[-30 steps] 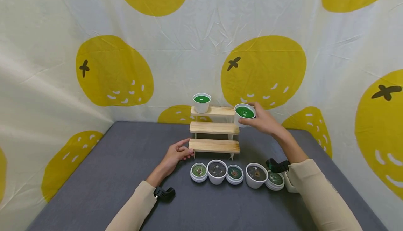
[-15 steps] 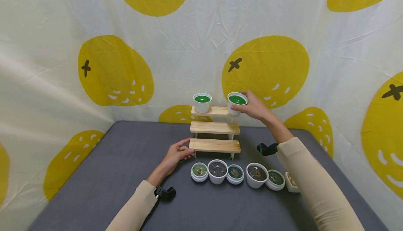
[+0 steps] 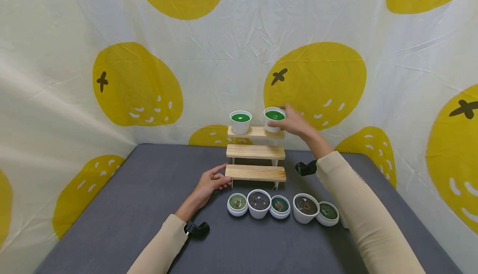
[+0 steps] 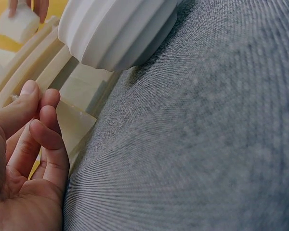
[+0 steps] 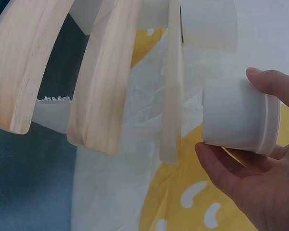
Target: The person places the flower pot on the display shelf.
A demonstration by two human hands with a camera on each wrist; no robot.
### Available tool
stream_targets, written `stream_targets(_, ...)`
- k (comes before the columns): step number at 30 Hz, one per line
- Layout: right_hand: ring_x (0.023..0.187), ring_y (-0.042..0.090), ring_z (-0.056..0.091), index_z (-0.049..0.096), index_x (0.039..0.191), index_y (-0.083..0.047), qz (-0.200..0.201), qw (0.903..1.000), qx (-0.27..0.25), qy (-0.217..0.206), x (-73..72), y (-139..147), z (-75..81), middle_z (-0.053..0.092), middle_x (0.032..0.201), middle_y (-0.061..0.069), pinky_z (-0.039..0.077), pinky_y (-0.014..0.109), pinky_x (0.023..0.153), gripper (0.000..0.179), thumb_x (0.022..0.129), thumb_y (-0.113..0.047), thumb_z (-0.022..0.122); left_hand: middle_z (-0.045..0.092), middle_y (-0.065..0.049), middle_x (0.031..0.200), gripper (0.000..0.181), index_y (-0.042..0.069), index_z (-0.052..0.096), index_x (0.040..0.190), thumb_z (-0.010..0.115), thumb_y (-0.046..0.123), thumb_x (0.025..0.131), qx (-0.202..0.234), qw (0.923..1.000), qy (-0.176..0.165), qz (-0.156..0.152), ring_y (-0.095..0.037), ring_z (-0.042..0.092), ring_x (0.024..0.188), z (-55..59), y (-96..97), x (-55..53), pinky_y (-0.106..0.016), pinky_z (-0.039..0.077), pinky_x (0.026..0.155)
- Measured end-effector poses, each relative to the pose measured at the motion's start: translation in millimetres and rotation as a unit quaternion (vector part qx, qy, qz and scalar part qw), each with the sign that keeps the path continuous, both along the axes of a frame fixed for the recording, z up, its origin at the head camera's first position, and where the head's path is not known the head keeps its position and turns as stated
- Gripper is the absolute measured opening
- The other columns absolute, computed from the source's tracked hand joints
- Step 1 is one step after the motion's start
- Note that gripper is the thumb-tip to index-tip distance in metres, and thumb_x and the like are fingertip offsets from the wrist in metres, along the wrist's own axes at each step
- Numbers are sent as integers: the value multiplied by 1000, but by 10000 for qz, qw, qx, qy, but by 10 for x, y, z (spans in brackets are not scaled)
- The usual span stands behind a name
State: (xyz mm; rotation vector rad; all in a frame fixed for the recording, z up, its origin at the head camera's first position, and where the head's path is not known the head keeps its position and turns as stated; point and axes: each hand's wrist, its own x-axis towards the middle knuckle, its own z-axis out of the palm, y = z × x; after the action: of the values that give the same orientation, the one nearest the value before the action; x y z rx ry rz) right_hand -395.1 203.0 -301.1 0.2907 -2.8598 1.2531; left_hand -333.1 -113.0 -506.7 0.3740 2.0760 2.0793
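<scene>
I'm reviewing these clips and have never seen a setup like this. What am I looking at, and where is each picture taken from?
No machine here: the left grip and right grip are a person's bare hands. The wide pictures come from a head camera looking forward and down; the two close ones come from cameras on the left and right wrists.

A wooden stand with three shelves is on the grey surface. Before it are five white pots in a row, plus another white item mostly hidden by the right sleeve. The left grip holds the left end of the lowest shelf. The right grip holds a white cup, green inside, just above the top shelf, near a similar cup standing there.
</scene>
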Motion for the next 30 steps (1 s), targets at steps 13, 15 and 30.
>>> stream_targets(13, 120, 37, 49, 28, 154, 3, -10, 9996, 281, -49, -72, -60, -54, 47, 141, 26, 41, 49, 105, 85, 93, -33, 75, 78, 5, 87, 69, 11, 45, 156, 76, 16, 95, 74, 10000, -28, -28, -8, 65, 75, 23, -14, 19, -20, 51, 68)
stream_targets(15, 120, 37, 49, 28, 155, 3, -23, 9996, 269, -43, -80, -73, -58, 47, 142, 25, 41, 50, 106, 86, 93, -32, 75, 78, 5, 87, 69, 11, 45, 156, 76, 15, 95, 94, 9999, -51, -26, -7, 65, 75, 28, -19, 20, -21, 51, 68)
stream_targets(30, 113, 35, 51, 30, 151, 8, 100, 9993, 362, -20, -106, -63, -95, 49, 137, 27, 43, 43, 96, 80, 95, -32, 73, 77, 5, 86, 69, 12, 45, 156, 76, 16, 95, 79, 9999, -93, -7, -6, 64, 74, 48, -3, 33, -20, 51, 68)
